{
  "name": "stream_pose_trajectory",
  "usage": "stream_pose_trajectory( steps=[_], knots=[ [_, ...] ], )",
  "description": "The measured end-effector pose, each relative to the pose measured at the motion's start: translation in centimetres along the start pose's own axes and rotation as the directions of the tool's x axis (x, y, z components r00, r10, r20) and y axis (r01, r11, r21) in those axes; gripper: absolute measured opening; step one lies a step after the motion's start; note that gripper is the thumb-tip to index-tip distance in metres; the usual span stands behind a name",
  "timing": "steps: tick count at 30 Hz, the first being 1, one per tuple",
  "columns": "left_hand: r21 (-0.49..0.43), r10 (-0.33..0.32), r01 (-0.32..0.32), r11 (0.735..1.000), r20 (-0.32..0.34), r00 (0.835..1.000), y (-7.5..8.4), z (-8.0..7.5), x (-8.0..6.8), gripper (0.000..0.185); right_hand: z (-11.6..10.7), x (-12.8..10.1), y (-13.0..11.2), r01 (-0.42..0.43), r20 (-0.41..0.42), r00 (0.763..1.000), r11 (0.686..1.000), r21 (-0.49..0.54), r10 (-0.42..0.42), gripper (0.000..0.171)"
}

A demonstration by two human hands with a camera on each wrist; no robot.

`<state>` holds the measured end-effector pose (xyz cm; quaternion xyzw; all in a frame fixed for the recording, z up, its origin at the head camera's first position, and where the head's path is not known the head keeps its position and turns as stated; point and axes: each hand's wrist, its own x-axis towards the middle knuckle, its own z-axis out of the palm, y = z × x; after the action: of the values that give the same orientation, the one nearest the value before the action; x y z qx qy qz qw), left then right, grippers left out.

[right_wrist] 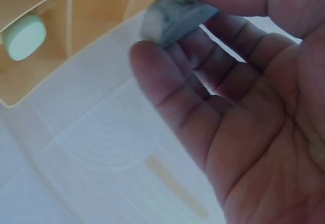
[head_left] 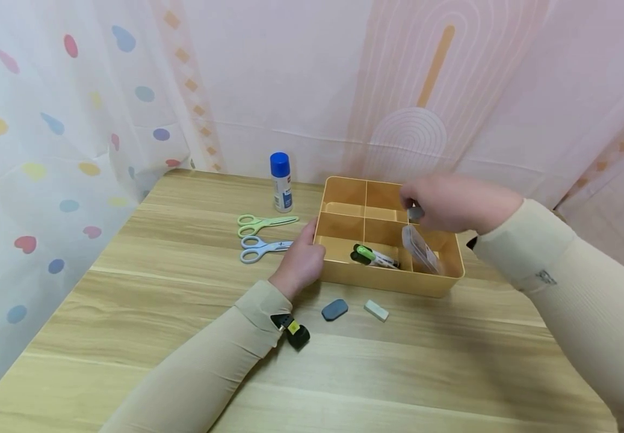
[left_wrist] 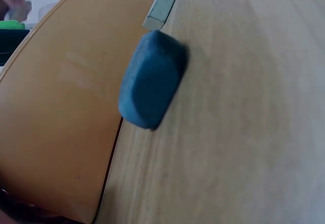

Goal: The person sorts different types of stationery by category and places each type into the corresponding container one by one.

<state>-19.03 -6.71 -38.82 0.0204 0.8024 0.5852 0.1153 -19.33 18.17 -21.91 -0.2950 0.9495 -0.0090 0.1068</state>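
A yellow divided tray sits on the wooden table. My right hand hovers over its back right compartments and pinches a small grey eraser between thumb and fingers. The right wrist view shows this grey eraser at the tips of the right hand. My left hand rests against the tray's front left corner, thumb along the left wall; its fingers are hidden. Inside the tray lie a green-capped marker and a clear packet. A blue-grey eraser and a white eraser lie before the tray.
Green scissors and blue scissors lie left of the tray. A glue bottle with a blue cap stands behind them. Curtains hang close along the table's back and left edges. The near table surface is bare wood.
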Motion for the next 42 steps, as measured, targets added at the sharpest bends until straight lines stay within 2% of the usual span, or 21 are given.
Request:
stream_pose_trajectory(
  steps=[8, 20, 35, 42],
  knots=[
    [0.004, -0.025, 0.025, 1.000, -0.005, 1.000, -0.1, 0.1, 0.0, 0.077, 0.5, 3.8, 1.4, -0.058, 0.090, 0.994, 0.998, 0.024, 0.056, 0.009],
    [0.007, -0.027, 0.027, 1.000, -0.016, 1.000, 0.2, 0.4, -0.5, 0.077, 2.2, 8.7, 2.4, 0.000, 0.113, 0.994, 0.998, -0.069, 0.008, 0.005],
    [0.004, -0.011, 0.011, 1.000, -0.012, 1.000, 0.4, 1.1, -0.5, 0.078, 3.8, 10.1, 3.3, 0.042, 0.178, 0.984, 0.988, -0.151, -0.015, 0.010],
    [0.011, -0.008, 0.008, 1.000, -0.011, 1.000, 0.5, 1.3, -0.6, 0.078, 4.5, 10.5, 3.6, 0.010, 0.229, 0.973, 0.991, -0.137, 0.022, 0.010]
  ],
)
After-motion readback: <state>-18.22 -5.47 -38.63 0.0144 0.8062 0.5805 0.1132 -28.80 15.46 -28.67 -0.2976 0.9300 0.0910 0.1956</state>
